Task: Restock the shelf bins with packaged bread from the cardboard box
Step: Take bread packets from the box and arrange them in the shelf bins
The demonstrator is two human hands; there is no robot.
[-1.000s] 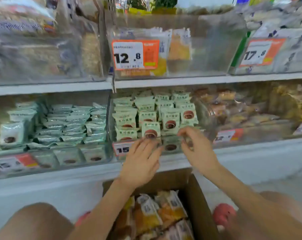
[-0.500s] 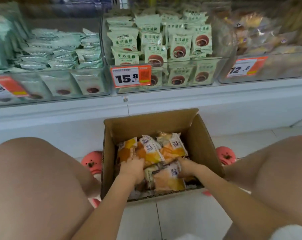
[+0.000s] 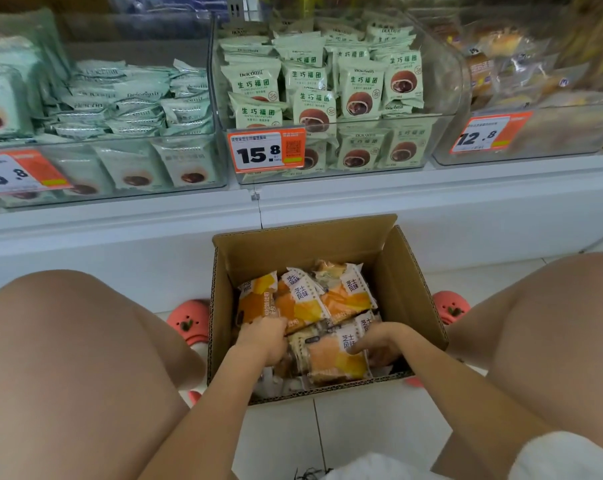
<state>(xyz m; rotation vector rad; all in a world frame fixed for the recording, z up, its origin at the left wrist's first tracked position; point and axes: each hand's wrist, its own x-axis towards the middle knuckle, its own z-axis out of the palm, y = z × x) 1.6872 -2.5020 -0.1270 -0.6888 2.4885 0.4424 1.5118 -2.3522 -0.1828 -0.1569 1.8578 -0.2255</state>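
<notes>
A crouching person's left hand (image 3: 263, 341) and right hand (image 3: 376, 342) remain inside the open brown cardboard box (image 3: 409, 299) on the tiled floor, little changed from half a second ago; the left fingers curl onto an orange-and-white packaged bread (image 3: 258, 303), the right fingers grasp another packet (image 3: 334, 358); clear plastic shelf bins (image 3: 445, 98) above hold green packets.

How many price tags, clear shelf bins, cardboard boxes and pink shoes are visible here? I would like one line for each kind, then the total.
Price tags: 3
Clear shelf bins: 3
Cardboard box: 1
Pink shoes: 2
Total: 9
</notes>
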